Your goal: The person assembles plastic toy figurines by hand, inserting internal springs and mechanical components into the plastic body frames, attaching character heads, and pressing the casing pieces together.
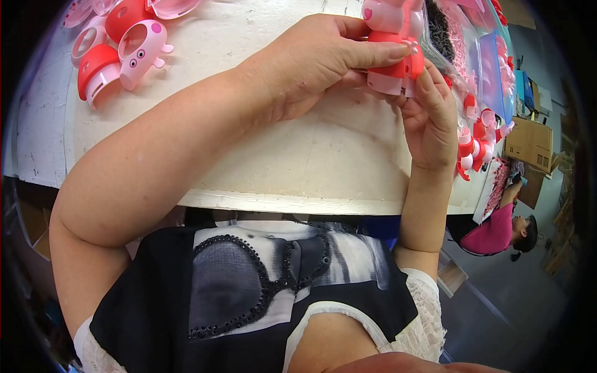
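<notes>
A pink and red plastic toy pig figure [387,20] is held up between my two hands over the white tabletop, its upper end cut off by the top of the view. My left hand [311,65] grips it from the left, with the thumb laid across the red middle part. On the lower right side, my right hand [429,118] pinches the red and pink edge between thumb and fingers. Some fingertips of both hands are hidden behind the toy.
Pink and red pig-shaped shells [142,53] lie at the table's far left. To the right are a tray of small black parts [440,34], a clear blue bin [490,71] and loose red and pink pieces [479,146]. Beyond sit a cardboard box [528,143] and a person in pink [491,233].
</notes>
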Tool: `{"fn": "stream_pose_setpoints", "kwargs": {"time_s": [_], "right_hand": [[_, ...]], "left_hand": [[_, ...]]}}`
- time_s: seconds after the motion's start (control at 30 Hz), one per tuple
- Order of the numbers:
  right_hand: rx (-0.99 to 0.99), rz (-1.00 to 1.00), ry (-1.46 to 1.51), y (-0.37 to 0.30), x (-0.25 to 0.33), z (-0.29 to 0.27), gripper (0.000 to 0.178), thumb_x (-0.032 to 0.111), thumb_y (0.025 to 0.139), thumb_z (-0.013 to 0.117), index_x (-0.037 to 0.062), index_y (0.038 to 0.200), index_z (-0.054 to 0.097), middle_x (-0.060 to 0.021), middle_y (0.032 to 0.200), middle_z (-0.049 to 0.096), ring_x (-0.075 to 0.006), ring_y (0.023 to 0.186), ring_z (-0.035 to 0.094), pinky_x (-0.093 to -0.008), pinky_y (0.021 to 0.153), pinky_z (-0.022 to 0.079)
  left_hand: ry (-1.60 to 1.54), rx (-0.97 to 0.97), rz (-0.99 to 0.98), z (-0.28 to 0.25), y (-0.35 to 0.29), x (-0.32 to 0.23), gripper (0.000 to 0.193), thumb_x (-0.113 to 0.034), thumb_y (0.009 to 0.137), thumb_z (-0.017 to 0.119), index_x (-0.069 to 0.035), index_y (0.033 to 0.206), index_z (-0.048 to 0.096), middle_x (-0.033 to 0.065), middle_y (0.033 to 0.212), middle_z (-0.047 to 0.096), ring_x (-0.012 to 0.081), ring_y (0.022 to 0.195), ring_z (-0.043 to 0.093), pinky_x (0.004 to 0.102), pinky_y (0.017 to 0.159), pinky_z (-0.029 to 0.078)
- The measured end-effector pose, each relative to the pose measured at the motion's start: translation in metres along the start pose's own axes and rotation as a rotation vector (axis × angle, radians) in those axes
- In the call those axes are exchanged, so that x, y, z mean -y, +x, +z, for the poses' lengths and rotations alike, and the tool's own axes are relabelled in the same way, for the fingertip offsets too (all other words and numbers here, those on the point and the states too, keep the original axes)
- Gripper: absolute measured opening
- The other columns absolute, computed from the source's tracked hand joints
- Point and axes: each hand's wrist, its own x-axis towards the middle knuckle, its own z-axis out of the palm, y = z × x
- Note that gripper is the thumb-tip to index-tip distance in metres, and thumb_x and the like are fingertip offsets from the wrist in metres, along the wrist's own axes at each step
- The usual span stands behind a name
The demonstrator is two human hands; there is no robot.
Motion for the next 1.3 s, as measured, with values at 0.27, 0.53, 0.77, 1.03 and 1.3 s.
{"fn": "stream_pose_setpoints", "kwargs": {"time_s": [0.27,0.53,0.77,1.03,1.3], "right_hand": [[0.045,0.013,-0.011,0.001,0.001,-0.003,0.034,0.019,0.085,0.057,-0.0032,0.11,0.05,-0.0097,0.1,0.059,-0.0153,0.087,0.06,-0.0317,0.076,0.051],[0.043,0.035,0.054,0.002,0.001,-0.004,0.032,0.019,0.086,0.055,-0.0035,0.109,0.051,-0.0106,0.098,0.06,-0.0166,0.084,0.062,-0.0314,0.074,0.053],[0.041,0.032,0.06,0.002,0.002,0.0,0.033,0.019,0.086,0.055,-0.004,0.109,0.051,-0.0111,0.098,0.06,-0.0178,0.084,0.062,-0.032,0.074,0.053],[0.0,-0.023,-0.019,-0.002,0.006,0.002,0.038,0.02,0.083,0.059,-0.0047,0.11,0.05,-0.0103,0.1,0.059,-0.016,0.088,0.06,-0.0293,0.076,0.05],[-0.081,-0.115,-0.104,-0.005,0.013,0.01,0.042,0.017,0.077,0.067,-0.0051,0.108,0.051,-0.0087,0.098,0.059,-0.0114,0.087,0.056,-0.0231,0.078,0.045]], "left_hand": [[0.051,-0.019,-0.005,0.002,-0.001,-0.003,0.042,-0.028,0.075,0.07,0.001,0.103,0.057,0.0086,0.093,0.061,0.013,0.084,0.059,0.0226,0.073,0.048],[0.088,0.028,-0.046,0.001,-0.001,-0.007,0.041,-0.025,0.082,0.063,-0.001,0.114,0.052,0.0062,0.106,0.057,0.0111,0.093,0.057,0.0224,0.078,0.049],[0.084,0.028,-0.053,0.0,-0.005,-0.009,0.046,-0.028,0.081,0.064,-0.001,0.116,0.051,0.0061,0.107,0.057,0.0112,0.095,0.056,0.0232,0.08,0.047],[-0.008,0.082,-0.055,0.003,-0.005,-0.014,0.045,-0.023,0.082,0.063,0.002,0.116,0.049,0.0084,0.109,0.055,0.0128,0.098,0.055,0.0252,0.086,0.046],[0.03,0.069,-0.074,0.008,-0.007,-0.018,0.049,-0.009,0.075,0.068,0.006,0.116,0.045,0.012,0.11,0.054,0.0174,0.1,0.055,0.0282,0.089,0.045]]}}
